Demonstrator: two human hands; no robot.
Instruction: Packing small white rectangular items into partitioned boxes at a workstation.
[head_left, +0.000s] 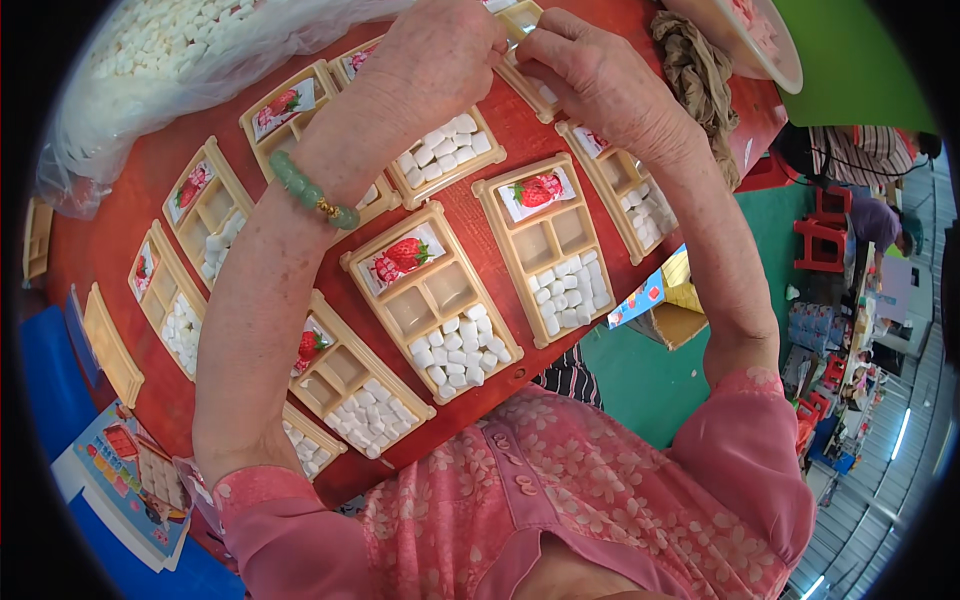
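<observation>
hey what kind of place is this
Probably a small packing workshop: a red table lined with beige compartment trays holding white candy pieces, and a big clear bag of the same pieces.

A single head-worn fisheye view looks steeply down from above the person's chest onto a red table [120,200], close enough that both forearms fill the middle; straight edges bow toward the dark round rim, floor visible at right

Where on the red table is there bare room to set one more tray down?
Bare red table shows between the bag of white pieces and the left trays. A smaller patch lies by the brown cloth, past the right-edge tray. The middle is crowded with trays, and both hands work there.
</observation>
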